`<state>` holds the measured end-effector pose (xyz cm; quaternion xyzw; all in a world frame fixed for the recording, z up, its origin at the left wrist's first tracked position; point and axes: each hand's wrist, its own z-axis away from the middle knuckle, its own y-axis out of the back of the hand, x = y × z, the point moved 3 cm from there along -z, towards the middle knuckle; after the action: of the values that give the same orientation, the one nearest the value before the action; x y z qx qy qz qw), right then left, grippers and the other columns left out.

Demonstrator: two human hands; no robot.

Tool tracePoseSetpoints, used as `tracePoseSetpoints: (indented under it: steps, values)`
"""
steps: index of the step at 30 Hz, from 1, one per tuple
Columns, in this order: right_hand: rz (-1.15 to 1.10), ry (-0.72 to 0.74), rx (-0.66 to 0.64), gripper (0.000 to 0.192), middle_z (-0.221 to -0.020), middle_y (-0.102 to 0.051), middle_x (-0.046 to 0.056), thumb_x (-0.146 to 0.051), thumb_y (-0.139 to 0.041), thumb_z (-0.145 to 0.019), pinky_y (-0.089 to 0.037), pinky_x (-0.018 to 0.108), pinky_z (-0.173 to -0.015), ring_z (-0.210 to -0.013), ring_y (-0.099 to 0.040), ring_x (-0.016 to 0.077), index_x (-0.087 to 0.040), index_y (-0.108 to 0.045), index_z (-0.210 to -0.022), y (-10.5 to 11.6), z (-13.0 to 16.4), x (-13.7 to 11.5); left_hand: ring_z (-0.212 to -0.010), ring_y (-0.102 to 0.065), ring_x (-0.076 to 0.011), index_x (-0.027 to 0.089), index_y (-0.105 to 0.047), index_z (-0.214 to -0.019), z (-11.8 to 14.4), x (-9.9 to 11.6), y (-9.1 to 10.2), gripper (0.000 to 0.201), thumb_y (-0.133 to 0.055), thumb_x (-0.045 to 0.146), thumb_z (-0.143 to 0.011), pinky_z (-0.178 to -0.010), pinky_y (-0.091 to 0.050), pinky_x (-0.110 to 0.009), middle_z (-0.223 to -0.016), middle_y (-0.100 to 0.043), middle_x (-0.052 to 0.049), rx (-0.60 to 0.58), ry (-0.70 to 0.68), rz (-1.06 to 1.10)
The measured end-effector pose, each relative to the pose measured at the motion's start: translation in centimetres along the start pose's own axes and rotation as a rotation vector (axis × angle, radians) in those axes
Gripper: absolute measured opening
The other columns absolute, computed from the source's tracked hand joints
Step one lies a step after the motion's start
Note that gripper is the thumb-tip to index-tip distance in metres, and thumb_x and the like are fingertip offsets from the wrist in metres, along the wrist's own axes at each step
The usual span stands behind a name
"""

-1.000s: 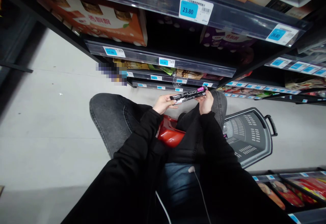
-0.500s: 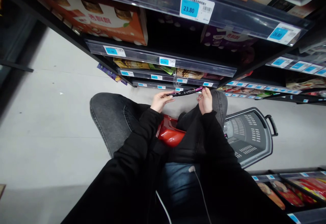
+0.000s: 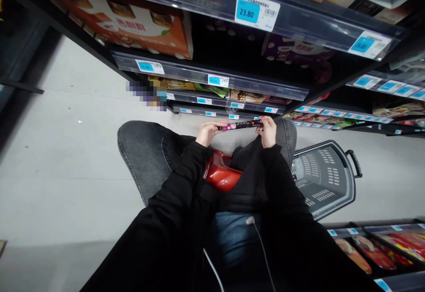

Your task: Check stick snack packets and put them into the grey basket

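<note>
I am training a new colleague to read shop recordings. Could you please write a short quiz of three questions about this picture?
1. True or false: both hands hold the packet, one at each end.
2. Which price shows on the tag on the top shelf rail? A) 11.50 B) 23.80 C) 32.80
3. On which side of the person's knees does the grey basket stand?

Key
1. True: the left hand grips one end and the right hand the other.
2. B.
3. On the person's right, on the floor, beside the right knee.
</note>
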<state>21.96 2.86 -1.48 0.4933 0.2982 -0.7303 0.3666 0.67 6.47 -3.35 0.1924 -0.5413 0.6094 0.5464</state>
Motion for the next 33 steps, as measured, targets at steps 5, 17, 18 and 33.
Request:
tracePoseSetpoints:
  steps: [5,17,18,33]
  values:
    - [0.175,0.148,0.055,0.023,-0.075,-0.054,-0.005,-0.028,-0.057,-0.068,-0.044,0.013,-0.043,-0.051,-0.050,0.0025,-0.019,-0.060,-0.090,0.2,-0.3,0.7,-0.091,-0.061,-0.0255,0.011,-0.070,-0.078,-0.6,-0.9,0.9,0.029,-0.072,0.029,-0.056,-0.081,-0.048,-0.034,-0.092,-0.069,-0.010,0.100,0.054,-0.339]
    - [0.190,0.261,0.023,0.012,-0.073,-0.062,-0.003,-0.022,-0.063,-0.065,-0.047,0.023,-0.073,-0.071,-0.055,0.0087,-0.017,-0.063,-0.076,0.1,-0.5,0.3,-0.051,-0.060,-0.0142,0.012,-0.068,-0.070,-0.1,-3.2,0.3,0.030,-0.078,0.013,-0.042,-0.050,-0.048,-0.023,-0.056,-0.066,-0.002,-0.214,0.417,-0.442]
    - [0.166,0.260,0.014,0.011,-0.072,-0.062,-0.003,-0.023,-0.063,-0.065,-0.047,0.023,-0.072,-0.071,-0.056,0.0086,-0.017,-0.062,-0.075,0.0,-0.5,0.2,-0.050,-0.060,-0.0135,0.013,-0.068,-0.066,-0.1,-3.3,0.2,0.026,-0.078,0.013,-0.041,-0.049,-0.048,-0.022,-0.055,-0.066,-0.002,-0.232,0.407,-0.438]
    - [-0.048,0.107,0.049,0.020,-0.069,-0.065,-0.002,-0.029,-0.064,-0.063,-0.050,0.024,-0.060,-0.065,-0.061,0.0105,-0.015,-0.062,-0.077,0.0,-0.4,1.0,-0.049,-0.061,-0.0147,0.012,-0.068,-0.060,0.2,-3.0,-0.3,0.024,-0.080,0.015,-0.040,-0.050,-0.052,-0.024,-0.054,-0.066,-0.004,-0.344,0.412,-0.398]
